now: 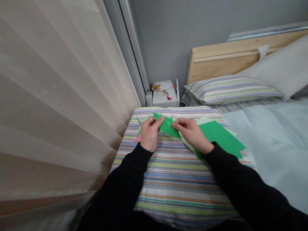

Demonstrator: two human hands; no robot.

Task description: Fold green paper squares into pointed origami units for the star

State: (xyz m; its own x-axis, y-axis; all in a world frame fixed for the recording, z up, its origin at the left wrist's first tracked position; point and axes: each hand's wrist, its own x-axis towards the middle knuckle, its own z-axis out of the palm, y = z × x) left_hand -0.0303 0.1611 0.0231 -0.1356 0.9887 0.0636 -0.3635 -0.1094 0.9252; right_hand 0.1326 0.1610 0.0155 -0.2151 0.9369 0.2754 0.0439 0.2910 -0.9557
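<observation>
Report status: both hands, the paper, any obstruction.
Left grip and right grip pinching folded green paper. Paper roughly diamond-shaped, above striped cloth. Flat green sheets near right grip, not covering held piece.

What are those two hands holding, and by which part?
A folded green paper: the left hand pinches its left side, the right hand its right side.
</observation>
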